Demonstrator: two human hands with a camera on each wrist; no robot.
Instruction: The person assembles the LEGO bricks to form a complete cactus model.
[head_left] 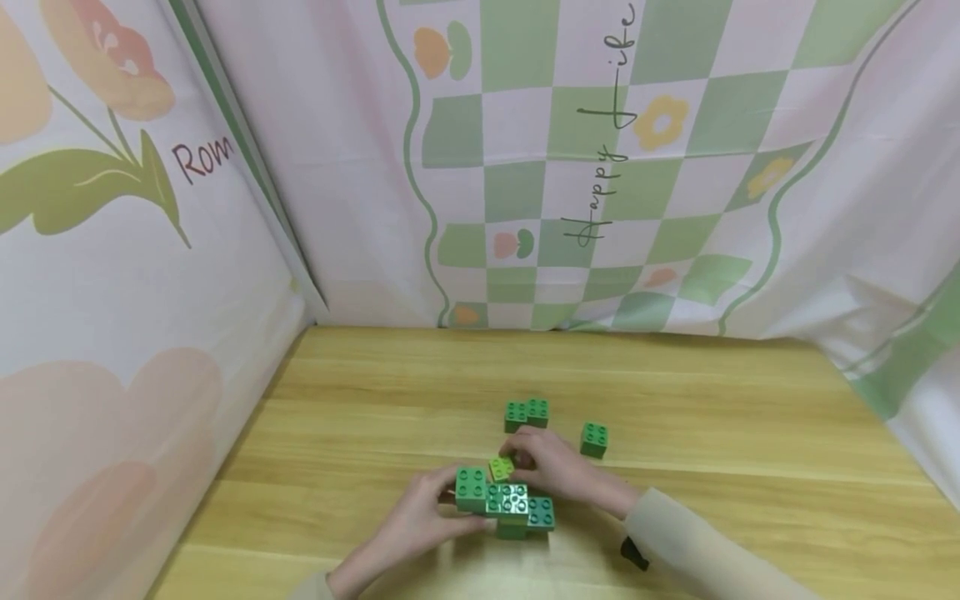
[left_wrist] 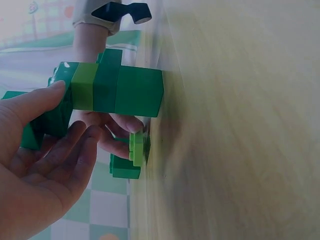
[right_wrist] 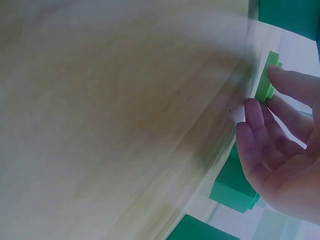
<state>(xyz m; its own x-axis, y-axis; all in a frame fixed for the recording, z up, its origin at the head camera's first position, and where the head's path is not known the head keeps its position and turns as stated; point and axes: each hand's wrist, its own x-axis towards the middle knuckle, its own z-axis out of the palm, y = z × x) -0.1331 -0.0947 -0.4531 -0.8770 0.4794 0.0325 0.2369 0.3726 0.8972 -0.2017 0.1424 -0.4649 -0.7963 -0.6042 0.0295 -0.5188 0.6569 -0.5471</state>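
Observation:
My left hand grips a stepped stack of green toy building bricks from its left side. In the left wrist view the thumb lies along one brick with the fingers curled beneath, and a lighter green layer runs through the stack. Just behind it, my right hand pinches a thin lime-green brick between thumb and fingers. That brick is held close over the table in the right wrist view, its studs facing away from the tabletop.
Beyond the right hand, two green bricks sit side by side on the wooden table. Another green brick stands further right. Printed curtains hang along the back and left side of the table.

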